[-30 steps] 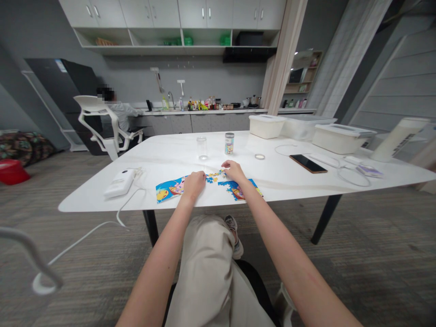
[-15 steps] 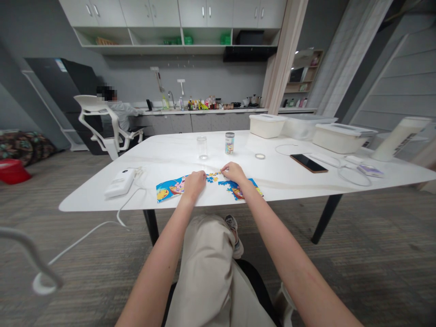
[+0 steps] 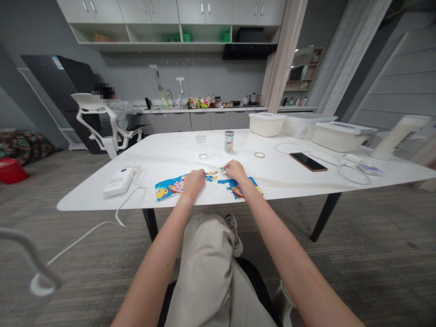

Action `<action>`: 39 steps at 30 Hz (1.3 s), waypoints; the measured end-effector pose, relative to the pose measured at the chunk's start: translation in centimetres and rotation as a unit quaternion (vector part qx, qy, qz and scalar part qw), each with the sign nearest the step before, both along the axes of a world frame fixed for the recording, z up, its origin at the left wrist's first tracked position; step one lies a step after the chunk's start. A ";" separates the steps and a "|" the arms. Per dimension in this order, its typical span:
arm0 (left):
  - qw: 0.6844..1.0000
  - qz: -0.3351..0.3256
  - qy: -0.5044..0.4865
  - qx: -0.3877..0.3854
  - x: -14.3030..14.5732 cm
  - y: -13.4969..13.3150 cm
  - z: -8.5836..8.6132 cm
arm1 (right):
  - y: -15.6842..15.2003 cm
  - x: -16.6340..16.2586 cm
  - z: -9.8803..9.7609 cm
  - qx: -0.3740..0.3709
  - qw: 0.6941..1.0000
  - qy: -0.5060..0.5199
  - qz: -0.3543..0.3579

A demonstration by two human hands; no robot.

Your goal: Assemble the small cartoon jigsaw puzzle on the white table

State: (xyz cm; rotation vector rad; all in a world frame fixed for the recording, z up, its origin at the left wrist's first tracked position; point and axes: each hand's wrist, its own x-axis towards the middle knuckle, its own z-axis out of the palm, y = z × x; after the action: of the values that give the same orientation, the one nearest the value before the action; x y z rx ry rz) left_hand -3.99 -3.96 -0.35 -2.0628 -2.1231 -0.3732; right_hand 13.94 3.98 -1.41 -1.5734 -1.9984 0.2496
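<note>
A colourful, partly joined jigsaw puzzle section (image 3: 166, 189) lies on the white table at the left. My left hand (image 3: 194, 183) rests over its right end, fingers curled together; whatever they grip is hidden. Loose puzzle pieces (image 3: 211, 176) lie in a small heap between my hands. My right hand (image 3: 236, 171) is closed in a pinch at the far side of the heap, on a small yellow and blue puzzle piece (image 3: 222, 170). Under my right wrist lies a second joined puzzle section (image 3: 235, 188), partly covered by the arm.
Beyond my hands stand a clear jar (image 3: 201, 147) and a printed jar with a lid (image 3: 229, 141); a round lid (image 3: 259, 155) lies nearby. A phone (image 3: 308, 161), cables and white bins (image 3: 267, 124) occupy the right. A white device (image 3: 119, 182) sits left. A person (image 3: 119, 111) sits beyond.
My right hand has shifted slightly right, away from the heap, and a small yellow and blue piece shows at its fingertips. My left hand stays almost in place.
</note>
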 end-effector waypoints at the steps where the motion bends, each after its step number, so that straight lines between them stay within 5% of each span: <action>1: 1.000 0.001 0.000 0.000 0.0 0.0 0.0 | 0.0 0.0 0.0 0.004 1.000 0.001 -0.002; 39: 0.997 -0.074 -0.017 0.008 0.2 -0.1 0.0 | 0.3 -0.1 -0.4 0.011 1.000 -0.026 0.000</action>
State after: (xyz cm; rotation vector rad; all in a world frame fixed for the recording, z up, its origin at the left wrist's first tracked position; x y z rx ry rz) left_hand -3.83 -4.04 -0.36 -2.2280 -1.9841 -0.4450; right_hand 13.82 4.24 -1.83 -1.5807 -2.0344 0.1879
